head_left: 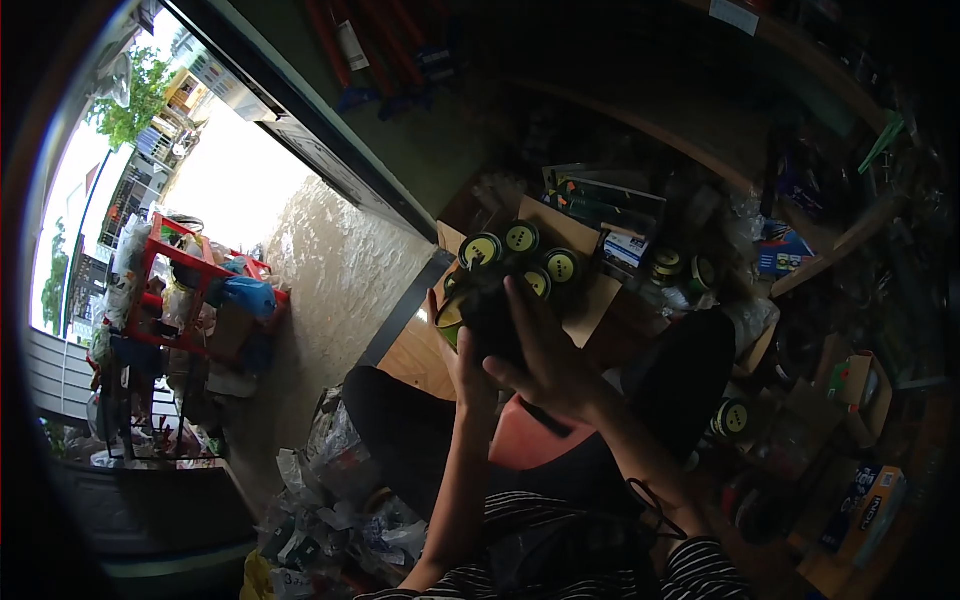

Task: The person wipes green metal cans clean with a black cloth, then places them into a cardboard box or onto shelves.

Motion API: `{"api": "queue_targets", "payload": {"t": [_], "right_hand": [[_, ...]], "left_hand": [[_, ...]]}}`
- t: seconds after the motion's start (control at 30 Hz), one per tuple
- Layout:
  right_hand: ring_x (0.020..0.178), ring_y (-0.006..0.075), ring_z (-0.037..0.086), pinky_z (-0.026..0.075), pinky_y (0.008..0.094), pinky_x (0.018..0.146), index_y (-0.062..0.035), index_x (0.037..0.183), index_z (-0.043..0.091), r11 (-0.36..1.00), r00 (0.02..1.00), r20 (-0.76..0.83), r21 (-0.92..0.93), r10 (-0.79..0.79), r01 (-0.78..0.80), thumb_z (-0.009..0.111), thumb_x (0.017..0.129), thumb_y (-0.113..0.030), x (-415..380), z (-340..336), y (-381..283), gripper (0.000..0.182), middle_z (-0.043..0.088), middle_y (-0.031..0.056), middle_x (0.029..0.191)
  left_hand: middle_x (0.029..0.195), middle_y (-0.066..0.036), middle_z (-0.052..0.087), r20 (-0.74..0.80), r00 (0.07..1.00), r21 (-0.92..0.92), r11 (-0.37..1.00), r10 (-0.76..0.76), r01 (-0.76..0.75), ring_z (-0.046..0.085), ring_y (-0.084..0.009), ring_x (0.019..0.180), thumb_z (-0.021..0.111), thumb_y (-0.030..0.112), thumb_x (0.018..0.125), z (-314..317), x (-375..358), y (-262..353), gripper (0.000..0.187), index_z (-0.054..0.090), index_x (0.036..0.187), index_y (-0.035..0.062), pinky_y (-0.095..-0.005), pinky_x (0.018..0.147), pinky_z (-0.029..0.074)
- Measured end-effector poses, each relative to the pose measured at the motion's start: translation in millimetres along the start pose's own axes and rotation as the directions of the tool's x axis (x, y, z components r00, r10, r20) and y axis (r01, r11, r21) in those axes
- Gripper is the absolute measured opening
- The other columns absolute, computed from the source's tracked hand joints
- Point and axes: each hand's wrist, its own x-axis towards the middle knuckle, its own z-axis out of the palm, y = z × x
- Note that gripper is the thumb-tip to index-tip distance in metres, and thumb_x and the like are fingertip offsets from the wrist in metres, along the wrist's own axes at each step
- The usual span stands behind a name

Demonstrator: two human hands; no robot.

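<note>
My left hand point(466, 362) is wrapped round the side of a can point(449, 318) with a yellow-green edge, mostly hidden. Against the can sits a dark, black object point(493, 318), perhaps cloth; its kind is too dark to make out. My right hand point(548, 362) presses on this dark object, thumb and fingers on either side of it. Just beyond my hands, several cans with yellow lids point(522, 237) stand in an open cardboard box point(590, 318). A dark cord hangs at my right wrist.
Plastic bags point(325, 505) lie heaped at my left leg. More cans point(734, 417) stand on the right, near small boxes point(862, 515). A red rack point(165, 290) loaded with goods stands outside the doorway on the left. Wooden shelving point(700, 165) runs along the far right.
</note>
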Motion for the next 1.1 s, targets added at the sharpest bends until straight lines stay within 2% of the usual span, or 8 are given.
{"api": "queue_targets", "payload": {"t": [0.1, 0.23, 0.37, 0.53, 0.67, 0.77, 0.93, 1.1], "right_hand": [[0.154, 0.0440, 0.024, 0.023, 0.0495, 0.125, -0.0049, 0.165, 0.018, 0.986, 0.994, 0.061, -0.133, -0.091, 0.098, 0.065, 0.098, -0.047, 0.9, 3.8, 5.0, 0.091, 0.016, 0.0308, 0.167], [0.155, 0.0262, 0.027, 0.022, 0.0422, 0.126, -0.0095, 0.165, 0.022, 0.664, 0.997, 0.036, 0.745, 0.067, -0.071, 0.058, 0.104, -0.038, 4.5, -9.3, -2.1, 0.077, 0.024, 0.0144, 0.169], [0.150, 0.0231, 0.034, 0.026, 0.0386, 0.123, -0.0035, 0.164, 0.022, 0.352, 0.955, 0.130, 0.909, 0.266, -0.222, 0.055, 0.107, -0.031, 10.9, -1.9, 24.8, 0.071, 0.036, 0.0141, 0.162], [0.150, 0.0395, 0.033, 0.031, 0.0490, 0.121, 0.0031, 0.160, 0.024, 0.937, 0.994, -0.111, 0.345, -0.009, 0.047, 0.060, 0.100, -0.052, 1.0, 16.5, 9.9, 0.090, 0.033, 0.0282, 0.159], [0.150, 0.0537, 0.026, 0.025, 0.0600, 0.121, 0.0000, 0.161, 0.024, 0.940, 0.965, -0.068, -0.249, -0.255, 0.231, 0.060, 0.096, -0.062, -2.5, 23.8, 8.1, 0.097, 0.021, 0.0364, 0.161], [0.150, 0.0399, 0.031, 0.028, 0.0502, 0.123, -0.0036, 0.161, 0.027, 0.927, 0.994, -0.109, 0.370, -0.018, 0.057, 0.054, 0.100, -0.060, 2.1, 13.5, 3.9, 0.088, 0.030, 0.0241, 0.162], [0.132, 0.0179, 0.053, 0.044, 0.0344, 0.112, -0.0065, 0.152, 0.044, 0.058, 0.608, 0.328, 0.848, 0.723, -0.527, 0.034, 0.114, -0.045, 18.3, -4.6, -22.1, 0.055, 0.056, 0.0075, 0.142], [0.131, 0.0234, 0.055, 0.043, 0.0368, 0.112, -0.0014, 0.154, 0.039, 0.450, 0.879, 0.173, 0.805, 0.444, -0.386, 0.038, 0.113, -0.040, 1.7, 26.1, 28.1, 0.056, 0.056, 0.0123, 0.144]], "left_hand": [[0.148, -0.016, 0.047, 0.117, 0.992, -0.028, 0.999, -0.043, 0.046, 0.055, -0.0276, 0.131, 0.069, 0.053, 0.092, -12.7, -2.0, 5.5, 0.104, 0.007, 0.167, 0.0146, -0.0418, 0.109, 0.049], [0.152, -0.016, 0.048, 0.275, 0.958, -0.026, 0.996, -0.077, 0.087, 0.055, -0.0268, 0.133, 0.061, 0.065, 0.093, 5.0, -13.1, 29.2, 0.107, 0.007, 0.167, 0.0100, -0.0400, 0.111, 0.047], [0.149, -0.016, 0.048, 0.207, 0.978, -0.012, 1.000, -0.010, 0.013, 0.055, -0.0259, 0.131, 0.064, 0.060, 0.092, 12.2, -4.3, 19.7, 0.104, 0.011, 0.167, 0.0120, -0.0401, 0.110, 0.047], [0.148, -0.020, 0.048, 0.076, 0.995, 0.186, 0.979, 0.064, -0.078, 0.053, -0.0287, 0.134, 0.073, 0.056, 0.087, 0.4, 11.6, 23.1, 0.106, 0.018, 0.165, 0.0107, -0.0424, 0.114, 0.043], [0.149, -0.018, 0.047, 0.050, 0.998, 0.086, 0.995, 0.043, -0.047, 0.052, -0.0279, 0.135, 0.070, 0.052, 0.090, -7.7, 7.8, 21.6, 0.098, 0.021, 0.164, 0.0093, -0.0418, 0.115, 0.041], [0.145, -0.017, 0.052, 0.231, 0.973, 0.063, 0.998, -0.013, -0.002, 0.057, -0.0265, 0.129, 0.061, 0.061, 0.093, -4.3, -2.4, 39.0, 0.098, 0.019, 0.164, 0.0067, -0.0403, 0.110, 0.047], [0.148, -0.017, 0.045, 0.259, 0.960, -0.029, 0.993, -0.103, 0.114, 0.051, -0.0280, 0.135, 0.070, 0.061, 0.085, 13.2, -7.8, 44.3, 0.106, 0.024, 0.162, 0.0051, -0.0415, 0.114, 0.043], [0.145, -0.018, 0.047, 0.081, 0.997, 0.169, 0.985, -0.001, -0.013, 0.050, -0.0274, 0.134, 0.067, 0.055, 0.090, -9.8, 7.8, 30.9, 0.089, 0.034, 0.155, 0.0043, -0.0414, 0.112, 0.043]]}}
